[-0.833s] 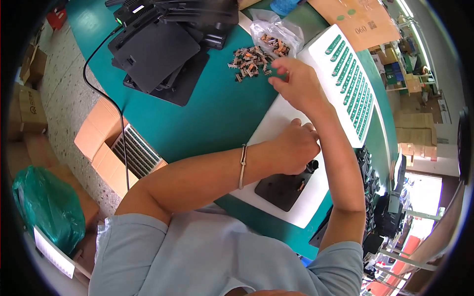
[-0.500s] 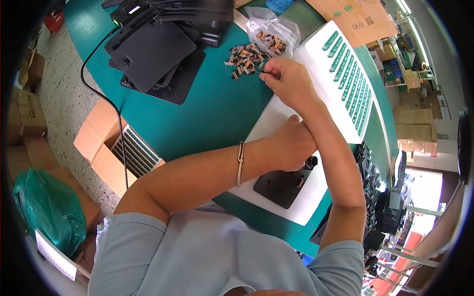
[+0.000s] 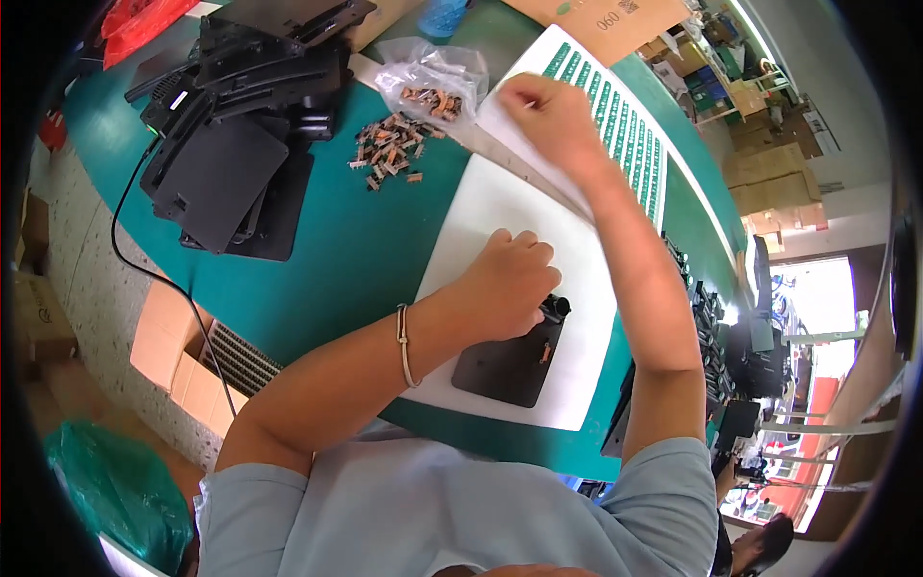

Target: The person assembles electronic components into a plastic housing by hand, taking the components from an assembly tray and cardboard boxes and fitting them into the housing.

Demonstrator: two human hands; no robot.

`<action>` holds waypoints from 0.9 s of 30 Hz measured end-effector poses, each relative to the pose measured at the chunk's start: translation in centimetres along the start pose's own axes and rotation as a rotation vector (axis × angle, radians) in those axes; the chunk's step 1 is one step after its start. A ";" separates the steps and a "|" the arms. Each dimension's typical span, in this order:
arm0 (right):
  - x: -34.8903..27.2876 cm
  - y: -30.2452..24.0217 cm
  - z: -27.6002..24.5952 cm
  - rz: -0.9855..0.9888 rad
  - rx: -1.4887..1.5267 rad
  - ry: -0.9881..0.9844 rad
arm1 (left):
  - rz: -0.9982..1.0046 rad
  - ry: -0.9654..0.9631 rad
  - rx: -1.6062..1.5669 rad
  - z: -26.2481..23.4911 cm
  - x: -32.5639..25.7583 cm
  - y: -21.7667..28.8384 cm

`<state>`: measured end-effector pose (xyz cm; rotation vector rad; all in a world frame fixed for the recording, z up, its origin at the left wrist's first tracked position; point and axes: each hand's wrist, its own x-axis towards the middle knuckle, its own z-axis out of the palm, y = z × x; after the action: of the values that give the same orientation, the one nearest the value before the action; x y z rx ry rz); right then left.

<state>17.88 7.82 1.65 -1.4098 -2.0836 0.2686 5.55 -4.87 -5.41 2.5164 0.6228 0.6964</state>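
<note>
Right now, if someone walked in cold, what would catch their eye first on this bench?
Probably the left hand pressing on a flat black plate that lies on a white mat at the centre of the green table. Next, the right hand stretched to the far end of the mat, beside a scatter of small brown parts and a stack of black plates at far left.

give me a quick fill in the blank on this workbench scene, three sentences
1. The left hand presses on a flat black plate that lies on a ____ rectangular mat.
2. The loose pile of small brown parts sits on the ____ tabletop.
3. The left wrist wears a thin ____.

Missing words: white; green; bracelet
</note>
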 end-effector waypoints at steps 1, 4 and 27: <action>0.9 2.3 -1.6 0.048 -0.126 0.059 | 0.013 0.003 0.000 -0.2 0.2 0.2; 1.9 7.4 -5.3 0.352 -0.399 -0.090 | 0.003 -0.054 0.022 -0.3 0.5 0.3; 0.5 7.1 -5.0 0.237 -0.635 -0.229 | -0.011 -0.073 0.055 -0.8 0.4 0.3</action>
<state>26.17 10.44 2.45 -2.0862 -2.2972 -0.1702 5.50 -4.65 -4.46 2.5741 0.6372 0.5879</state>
